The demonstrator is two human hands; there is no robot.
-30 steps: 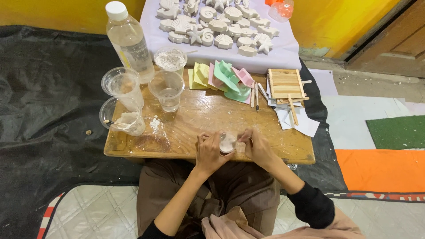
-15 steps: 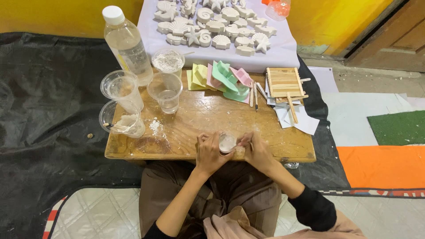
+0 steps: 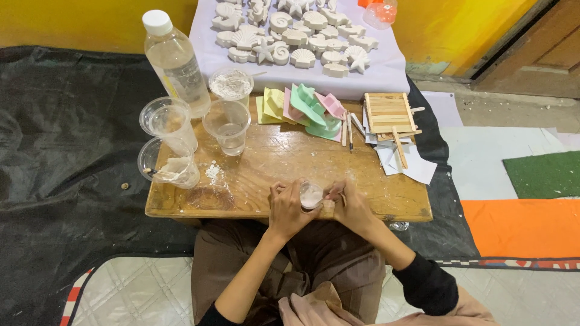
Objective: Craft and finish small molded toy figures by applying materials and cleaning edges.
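My left hand and my right hand meet at the near edge of a low wooden board. Between them they hold a small clear cup with white paste inside. The fingers of both hands curl around its sides. The right hand also seems to pinch a thin stick at the cup, though this is hard to make out. Spilled white powder lies on the board to the left.
A clear water bottle, several plastic cups and pastel moulds stand on the board. A tray of wooden sticks lies at its right. White shell-shaped casts cover a cloth behind. Black sheeting is to the left.
Both hands stay on the small cup at the board's near edge; only the fingers shift slightly. The view has moved a little.
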